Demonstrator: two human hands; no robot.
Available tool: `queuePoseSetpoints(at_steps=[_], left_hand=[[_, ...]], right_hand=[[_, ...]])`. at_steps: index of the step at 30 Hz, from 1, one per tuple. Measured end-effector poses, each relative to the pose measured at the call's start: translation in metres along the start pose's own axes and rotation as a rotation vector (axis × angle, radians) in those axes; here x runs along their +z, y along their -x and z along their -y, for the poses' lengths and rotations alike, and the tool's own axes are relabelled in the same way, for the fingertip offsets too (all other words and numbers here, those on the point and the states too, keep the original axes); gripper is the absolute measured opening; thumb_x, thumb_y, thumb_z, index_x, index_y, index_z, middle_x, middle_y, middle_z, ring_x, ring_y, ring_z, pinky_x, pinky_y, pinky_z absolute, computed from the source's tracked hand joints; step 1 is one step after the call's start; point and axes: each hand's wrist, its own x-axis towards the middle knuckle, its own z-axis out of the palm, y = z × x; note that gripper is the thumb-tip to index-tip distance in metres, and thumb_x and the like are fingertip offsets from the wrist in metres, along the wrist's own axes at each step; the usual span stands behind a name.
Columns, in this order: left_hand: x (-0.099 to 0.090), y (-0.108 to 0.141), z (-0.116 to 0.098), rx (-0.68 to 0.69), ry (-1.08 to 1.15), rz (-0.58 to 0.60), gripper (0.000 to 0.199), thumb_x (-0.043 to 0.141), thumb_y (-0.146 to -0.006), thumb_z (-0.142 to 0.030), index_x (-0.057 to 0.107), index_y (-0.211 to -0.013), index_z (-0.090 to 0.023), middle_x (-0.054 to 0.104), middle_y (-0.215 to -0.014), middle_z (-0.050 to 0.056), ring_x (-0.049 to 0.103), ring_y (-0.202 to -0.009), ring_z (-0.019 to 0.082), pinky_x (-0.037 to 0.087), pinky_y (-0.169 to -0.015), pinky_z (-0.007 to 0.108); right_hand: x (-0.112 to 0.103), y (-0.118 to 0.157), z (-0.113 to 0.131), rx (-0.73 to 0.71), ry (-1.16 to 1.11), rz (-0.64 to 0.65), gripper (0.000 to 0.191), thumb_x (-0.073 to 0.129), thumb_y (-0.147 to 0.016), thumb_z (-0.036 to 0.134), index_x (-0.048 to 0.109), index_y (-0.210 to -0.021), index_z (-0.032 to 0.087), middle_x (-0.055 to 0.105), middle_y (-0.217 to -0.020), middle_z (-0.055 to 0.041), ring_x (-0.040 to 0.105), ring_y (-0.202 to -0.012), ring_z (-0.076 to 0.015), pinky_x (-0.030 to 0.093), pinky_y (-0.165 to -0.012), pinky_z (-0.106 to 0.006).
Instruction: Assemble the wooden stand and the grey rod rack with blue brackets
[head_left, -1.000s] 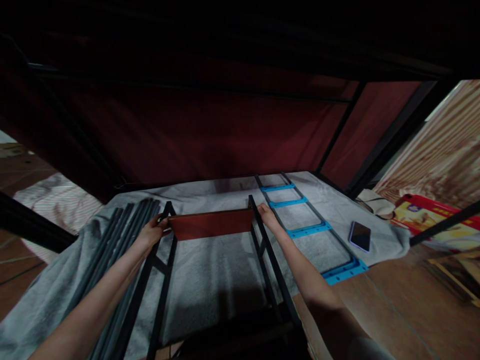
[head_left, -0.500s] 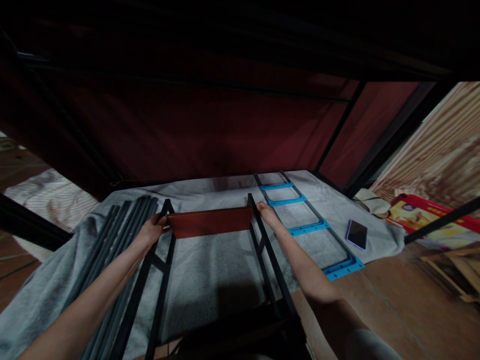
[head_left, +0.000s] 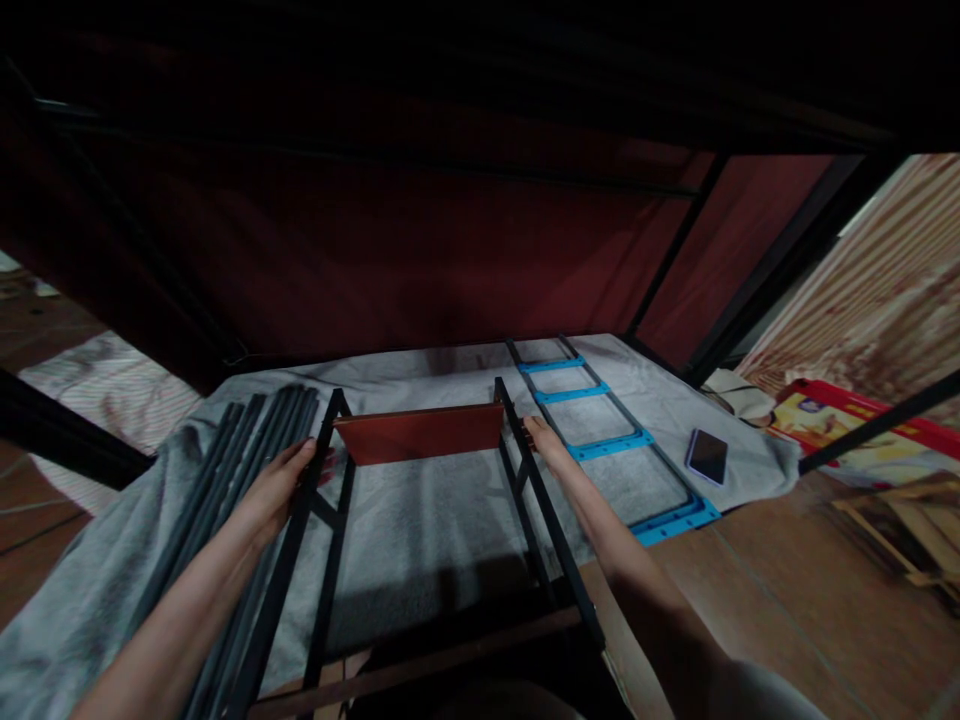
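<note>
The far edge of the gray blanket [head_left: 427, 540] runs along the foot of a dark red panel [head_left: 420, 250], which closes off that side; the right edge gives onto tiled floor [head_left: 772, 560]. A black frame [head_left: 548, 510] stretches from the near edge toward the middle of the blanket, its side rails well apart with blanket showing between them, and a reddish-brown board [head_left: 420, 435] spans its far end.

The left hand [head_left: 292, 470] grips the left rail just nearer than the board, fingertips showing on the inner side, forearm slanting in from the near left. The right hand [head_left: 544, 440] bends its fingers against the outside of the right rail; whether they close around it I cannot tell.

Dark tubes [head_left: 244, 465] lie beside the left rail, crowding that forearm. Right of the frame, blue brackets [head_left: 609, 445] join two long bars, the nearest reaching the blanket's right edge. A phone [head_left: 707, 456] lies near the right corner, a red-and-yellow box [head_left: 855, 425] beyond it.
</note>
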Motion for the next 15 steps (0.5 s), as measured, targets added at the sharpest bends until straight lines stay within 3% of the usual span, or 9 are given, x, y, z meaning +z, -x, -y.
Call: queuePoseSetpoints(at_steps=[3, 6, 10, 15], left_hand=[[-0.01, 0.031, 0.015, -0.027, 0.008, -0.006, 0.039, 0.061, -0.091, -0.031, 0.059, -0.128, -0.02, 0.076, -0.102, 0.006, 0.072, -0.095, 0.017, 0.058, -0.081, 0.023], [-0.009, 0.049, 0.023, 0.001, 0.003, -0.054, 0.048, 0.068, -0.086, -0.03, 0.058, -0.133, -0.027, 0.076, -0.107, 0.003, 0.067, -0.113, 0.018, 0.056, -0.087, 0.021], [-0.007, 0.046, 0.025, 0.04, 0.018, -0.051, 0.057, 0.073, -0.078, -0.022, 0.058, -0.134, -0.024, 0.076, -0.111, 0.003, 0.061, -0.124, 0.018, 0.051, -0.098, 0.022], [-0.008, 0.046, 0.025, 0.025, 0.027, -0.039, 0.052, 0.07, -0.081, -0.022, 0.061, -0.131, -0.021, 0.075, -0.115, 0.005, 0.063, -0.12, 0.019, 0.053, -0.092, 0.021]], right_hand=[[-0.002, 0.026, -0.002, 0.134, -0.107, 0.017, 0.037, 0.052, -0.087, 0.056, 0.06, -0.087, 0.02, 0.065, -0.071, -0.0068, 0.059, -0.064, -0.019, 0.044, -0.06, -0.033], [0.007, 0.038, 0.002, 0.13, -0.153, -0.027, 0.032, 0.06, -0.082, 0.054, 0.059, -0.083, 0.022, 0.066, -0.073, -0.0049, 0.06, -0.065, -0.0186, 0.045, -0.06, -0.032], [0.02, 0.035, 0.014, 0.161, -0.155, -0.065, 0.031, 0.065, -0.073, 0.051, 0.052, -0.07, 0.023, 0.059, -0.059, 0.0008, 0.052, -0.053, -0.014, 0.042, -0.054, -0.028], [0.021, 0.033, 0.023, 0.154, -0.182, -0.064, 0.037, 0.068, -0.065, 0.054, 0.049, -0.068, 0.022, 0.056, -0.055, 0.0029, 0.048, -0.049, -0.0116, 0.038, -0.05, -0.026]])
